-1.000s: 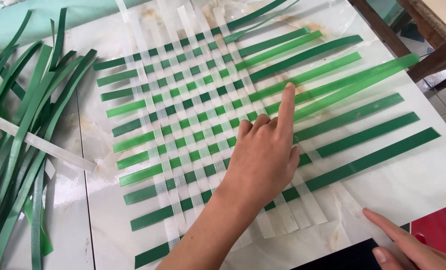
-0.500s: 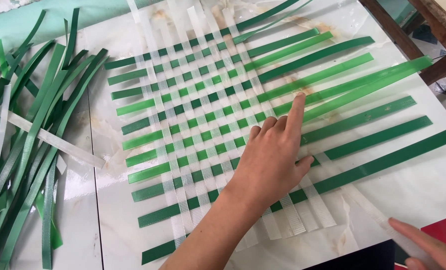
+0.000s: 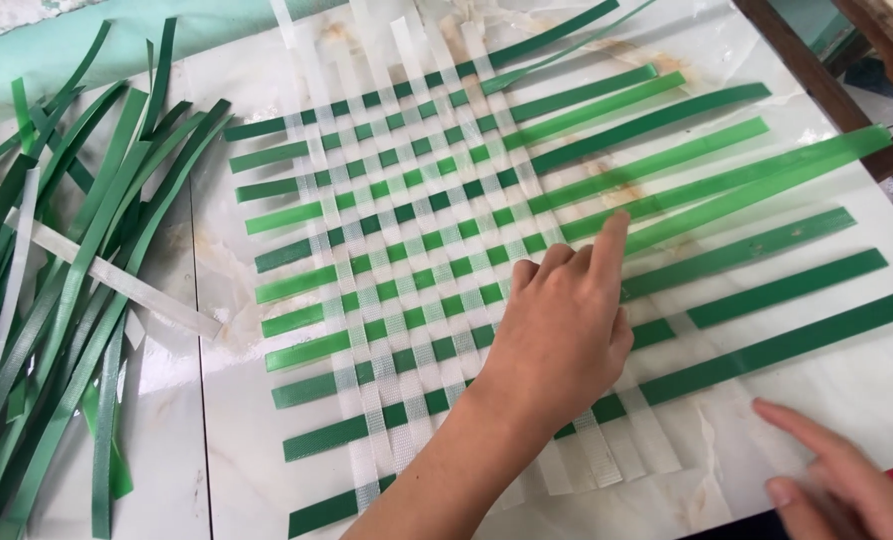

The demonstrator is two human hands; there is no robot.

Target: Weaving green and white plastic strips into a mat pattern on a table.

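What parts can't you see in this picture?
- Head view: the left hand covers part of the woven mat beneath it.
- The right hand is cut off by the bottom edge.
- The pile of loose green strips runs off the left edge.

The green strips [image 3: 726, 165] in the woven mat [image 3: 416, 260] look like smooth plastic, a bit shiny where light hits them. The white strips [image 3: 371, 420] crossing them are see-through with a fine mesh pattern, like netted tape. The bench [image 3: 216, 420] is glossy white stone with pale brown marks. At nine o'clock, the loose pile of strips [image 3: 56, 300] is the same shiny green plastic.
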